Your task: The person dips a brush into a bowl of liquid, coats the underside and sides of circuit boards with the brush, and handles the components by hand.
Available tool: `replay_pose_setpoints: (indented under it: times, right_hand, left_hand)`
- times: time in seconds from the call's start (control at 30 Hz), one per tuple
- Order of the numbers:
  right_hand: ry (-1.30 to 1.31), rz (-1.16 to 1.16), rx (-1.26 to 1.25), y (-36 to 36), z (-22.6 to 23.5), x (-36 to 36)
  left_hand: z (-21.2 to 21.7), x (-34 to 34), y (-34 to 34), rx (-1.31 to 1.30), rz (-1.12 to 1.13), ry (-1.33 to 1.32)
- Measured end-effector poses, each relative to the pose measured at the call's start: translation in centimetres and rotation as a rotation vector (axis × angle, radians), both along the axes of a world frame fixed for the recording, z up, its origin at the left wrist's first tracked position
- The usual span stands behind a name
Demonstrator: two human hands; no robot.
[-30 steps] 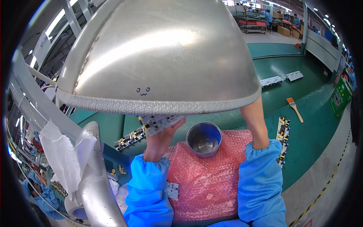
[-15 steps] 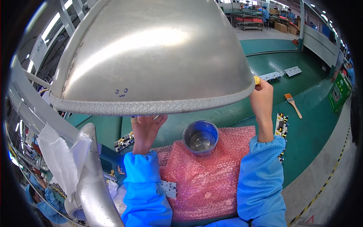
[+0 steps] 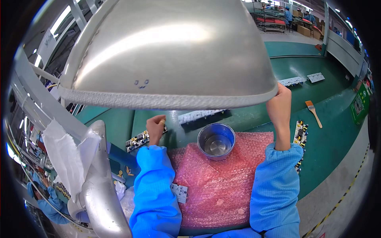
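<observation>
My left hand [image 3: 155,129] is over the green bench, its fingers curled and closed; a pale yellow tip shows at the fingers, and anything inside them is hidden. Beside it lies a circuit board with yellow and black parts [image 3: 138,141]. At the right lower corner of a big metal hood [image 3: 174,59] is my right hand [image 3: 280,104], its fingertips hidden behind the hood's edge. A long white board [image 3: 200,115] lies on the bench below the hood. Nearer to me, a round metal bowl [image 3: 216,148] sits on pink bubble wrap [image 3: 222,190].
A brush [image 3: 313,114] and another populated circuit board [image 3: 300,139] lie to the right. White boards [image 3: 316,77] lie farther back. A silver pipe [image 3: 101,198] with white cloth [image 3: 65,154] rises at left. By my left sleeve is a small grey board [image 3: 179,193].
My left hand has come out from beneath the hood, nearer to me, and its fingers have curled. The long white board now shows below the hood. The view has shifted slightly.
</observation>
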State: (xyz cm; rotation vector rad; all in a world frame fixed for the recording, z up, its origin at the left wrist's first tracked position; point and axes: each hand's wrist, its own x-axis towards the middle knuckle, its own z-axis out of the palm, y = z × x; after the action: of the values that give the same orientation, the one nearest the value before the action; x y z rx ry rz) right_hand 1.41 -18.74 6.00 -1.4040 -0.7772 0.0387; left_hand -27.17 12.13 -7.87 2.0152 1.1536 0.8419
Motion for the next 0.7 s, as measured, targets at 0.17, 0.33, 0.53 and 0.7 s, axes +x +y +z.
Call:
replay_pose_setpoints:
  times: [0.17, 0.33, 0.53, 0.7]
  right_hand:
    - [-0.106, -0.006, -0.054, -0.1, 0.6, -1.0]
    - [-0.208, 0.111, -0.024, 0.6, 0.1, -2.2]
    - [-0.137, 0.349, -0.169, 1.7, -0.5, -3.9]
    - [-0.306, 0.512, -0.397, 2.9, -3.3, -3.1]
  left_hand:
    - [3.3, -3.2, -1.1, 0.199, 0.261, 0.354]
    - [4.4, -3.6, -2.6, -0.032, 0.488, 0.839]
    - [1.5, -3.7, -0.9, -0.038, 0.399, 0.884]
    - [1.1, -1.7, -2.4, 0.018, 0.491, 0.894]
